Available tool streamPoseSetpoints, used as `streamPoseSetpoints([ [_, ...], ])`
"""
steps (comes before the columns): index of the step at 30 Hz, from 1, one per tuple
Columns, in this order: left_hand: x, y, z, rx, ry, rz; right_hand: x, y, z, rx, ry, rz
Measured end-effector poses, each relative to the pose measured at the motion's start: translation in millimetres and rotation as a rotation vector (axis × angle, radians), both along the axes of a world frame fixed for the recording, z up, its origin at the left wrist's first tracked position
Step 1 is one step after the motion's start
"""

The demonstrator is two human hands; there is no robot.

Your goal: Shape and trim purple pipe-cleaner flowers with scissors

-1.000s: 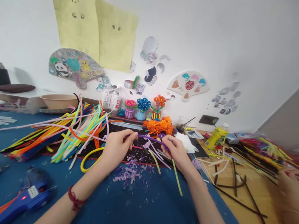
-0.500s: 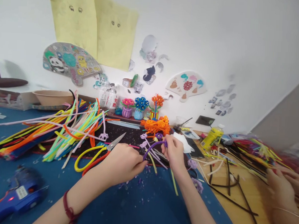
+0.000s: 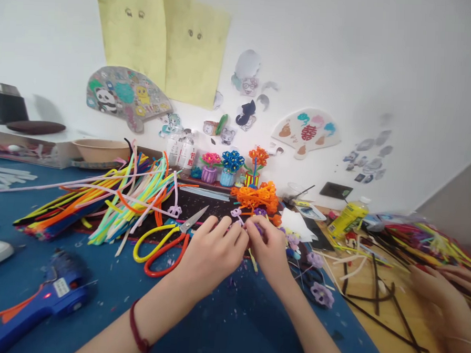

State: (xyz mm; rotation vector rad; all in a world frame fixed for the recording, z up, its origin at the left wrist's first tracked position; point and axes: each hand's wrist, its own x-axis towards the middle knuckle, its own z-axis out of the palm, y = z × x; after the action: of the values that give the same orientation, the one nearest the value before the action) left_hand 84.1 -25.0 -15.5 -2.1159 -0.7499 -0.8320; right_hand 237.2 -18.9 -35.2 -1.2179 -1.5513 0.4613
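My left hand and my right hand meet over the front edge of a black mat, fingertips together. A purple pipe cleaner piece shows at my right fingers, which are closed on it. The left fingers are curled, and most of what they pinch is hidden behind the knuckles. Scissors with yellow and red handles lie just left of my left hand. Behind the hands is a heap of orange pipe cleaner flowers. Light purple flowers lie to the right of my right hand.
A blue glue gun with a red light lies at left. Bundled pipe cleaners spread behind it. Small potted flowers stand by the wall. A yellow bottle is at right, near another person's hands.
My hands have come together, and the curved purple stem that spanned them is now mostly hidden. The view has shifted left, showing more of the glue gun and a white object at the left edge.
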Motion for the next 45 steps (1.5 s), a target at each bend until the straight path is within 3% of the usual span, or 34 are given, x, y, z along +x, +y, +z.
streamPoseSetpoints([
  [4,-4.7,6.0,3.0,-0.032,0.003,0.037,2.4,3.2,0.4,-0.087,0.127,0.168],
  [10,-10.6,10.6,8.0,-0.032,-0.012,0.076,6.9,4.7,7.3,-0.062,0.176,0.295],
  [18,-14.1,12.0,10.3,0.015,-0.028,0.079,8.8,4.2,5.7,-0.187,0.26,0.452],
  [26,-15.5,10.4,12.2,0.074,-0.034,0.028,5.4,2.2,7.8,-0.242,0.366,0.467],
  [32,-16.7,14.2,9.8,0.009,-0.013,0.053,6.2,5.1,3.2,-0.252,0.48,0.465],
  [45,-15.2,12.9,8.8,0.051,-0.035,0.056,2.1,4.2,2.2,-0.249,0.486,0.456],
])
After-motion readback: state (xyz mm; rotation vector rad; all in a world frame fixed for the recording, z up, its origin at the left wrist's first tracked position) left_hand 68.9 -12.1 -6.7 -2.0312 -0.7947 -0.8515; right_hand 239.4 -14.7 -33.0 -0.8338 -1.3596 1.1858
